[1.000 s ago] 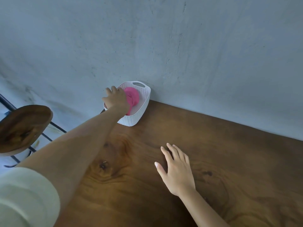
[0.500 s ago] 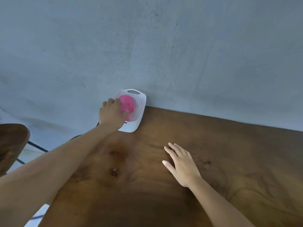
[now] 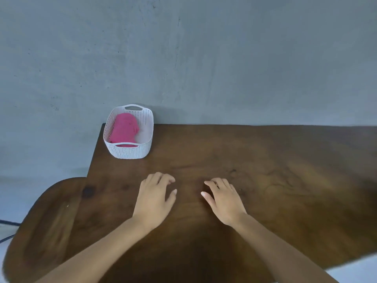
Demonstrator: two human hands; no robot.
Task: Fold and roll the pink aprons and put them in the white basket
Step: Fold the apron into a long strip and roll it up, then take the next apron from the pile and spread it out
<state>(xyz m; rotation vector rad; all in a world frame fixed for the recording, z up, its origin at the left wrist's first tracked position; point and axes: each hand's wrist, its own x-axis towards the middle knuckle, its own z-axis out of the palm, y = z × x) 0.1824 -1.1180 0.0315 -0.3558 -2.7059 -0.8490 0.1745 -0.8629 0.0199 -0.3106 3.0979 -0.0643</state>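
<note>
1. Wall point(image 3: 204, 58): grey-blue, mottled, plain. Fills the upper half of the view, far ahead of both grips.
2. Counter point(image 3: 285, 180): dark brown wood w/ visible grain and a knot to the left of the left grip. Back edge meets the wall. Carries the basket and both grips.
3. Stool point(image 3: 51, 221): round seat, same brown wood, left of and lower than the counter, well left of the left grip.
4. Basket point(image 3: 130, 153): white, woven-look plastic, 2 slot handles. Stands upright on the counter's far left corner, ahead and left of the left grip, well apart from it.
5. Left grip point(image 3: 155, 199): palm down on the counter, fingers loosely curled, nothing in it.
6. Right grip point(image 3: 224, 203): palm down just right of the left grip, apart from it, fingers relaxed and a bit spread, holding nothing.
7. Apron point(image 3: 124, 129): pink, rolled into a bundle, lying inside the basket along its left side. No grip touches it.
</note>
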